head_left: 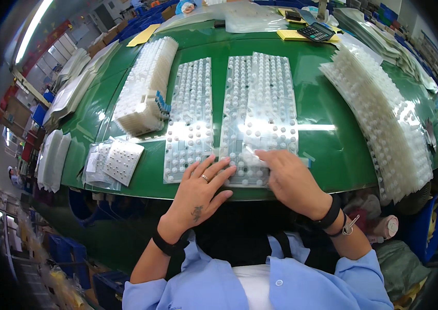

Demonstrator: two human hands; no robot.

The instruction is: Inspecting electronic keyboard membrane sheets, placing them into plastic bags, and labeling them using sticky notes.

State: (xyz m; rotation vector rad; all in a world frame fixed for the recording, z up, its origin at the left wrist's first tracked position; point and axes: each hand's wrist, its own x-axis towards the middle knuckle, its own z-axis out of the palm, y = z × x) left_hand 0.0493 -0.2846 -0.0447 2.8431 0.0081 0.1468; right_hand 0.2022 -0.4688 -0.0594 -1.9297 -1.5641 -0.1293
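Head view looks down on a green table [332,150] covered with clear plastic sheets of small white caps. Far left of the middle sheet, a small bagged square of caps [118,161] lies near the table's front edge, and behind it a thick stack of filled sheets [144,88] leans in a slanted pile, apparently set aside. Just left of the middle sheet lies a single sheet [190,119], flat and untouched. The left hand [201,194] rests open, fingers spread flat across the gap between that sheet and the middle sheet [260,113], seemingly pinning the near corner so it cannot slide. The right hand [291,181] sits on the middle sheet's near right part, fingers curled as if pinching something small; what they grip I cannot tell. Right of the middle sheet, a long fanned stack [384,124] runs along the table's edge. Behind it, a calculator [316,32] lies on yellow paper.
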